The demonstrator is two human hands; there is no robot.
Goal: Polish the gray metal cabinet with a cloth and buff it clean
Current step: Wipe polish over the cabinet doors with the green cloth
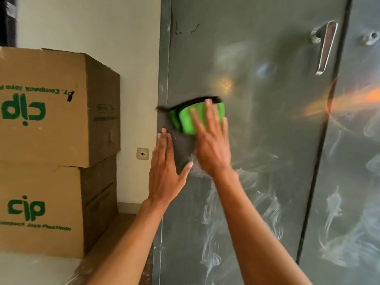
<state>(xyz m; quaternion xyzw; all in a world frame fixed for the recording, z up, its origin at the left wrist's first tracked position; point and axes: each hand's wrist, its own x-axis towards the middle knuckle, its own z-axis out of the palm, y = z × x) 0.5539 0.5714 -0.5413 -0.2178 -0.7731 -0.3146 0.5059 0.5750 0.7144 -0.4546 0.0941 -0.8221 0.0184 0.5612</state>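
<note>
While the gray metal cabinet (267,140) fills the right of the view, its left door straight ahead of the person, the green cloth (188,120) lies flat against that door near its left edge, lower than the handle (327,48). The right hand (211,145) presses the cloth to the metal with fingers (209,112) straight and spread, not curled round it. A darker gray flap of the cloth hangs below the green part, between the two hands. The left hand (164,171) is flat as well, fingers straight, laid at the door's left edge and touching that flap; whether it bears on the metal itself I cannot tell. This looks like the buffing pass. White swirled smears (267,212) cover the lower door and the neighbouring door, while the patch above the cloth looks cleaner, so the work would best go downward in overlapping strokes, with even pressure from the whole palm and the cloth turned to a fresh face once it loads up. The loose flap could drag residue back; tucking it under would help. Left of the cabinet, two stacked cardboard boxes (51,120) stand against a pale wall (92,27) with a socket (142,153) low down
</note>
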